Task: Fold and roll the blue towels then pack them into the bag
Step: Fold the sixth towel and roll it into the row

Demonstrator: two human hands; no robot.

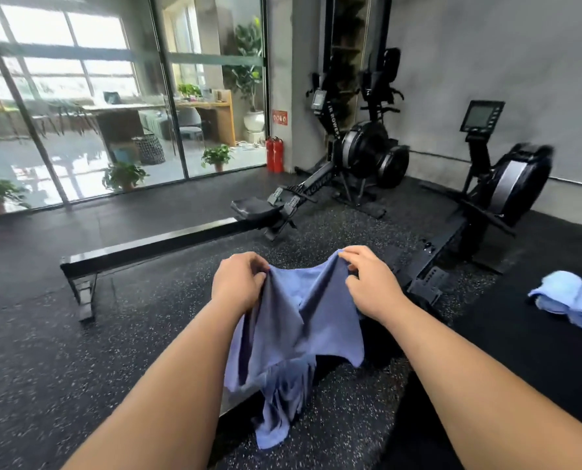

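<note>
I note left hand (238, 283) and right hand (371, 290) each pinching the blue towel (299, 330) by its top edge, fingers curled, cloth hanging loose; rolled towels (574, 300) lie well apart.

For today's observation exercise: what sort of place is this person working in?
Most likely a gym: a rowing machine and a second rower stand on speckled rubber flooring, with rolled light-blue towels nearby.

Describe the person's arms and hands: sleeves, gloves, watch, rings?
Both the left hand and right hand are bare, with no gloves, and no rings show. The left forearm and right forearm are bare too: no sleeve reaches into view, and no watch or band sits on either wrist.
</note>
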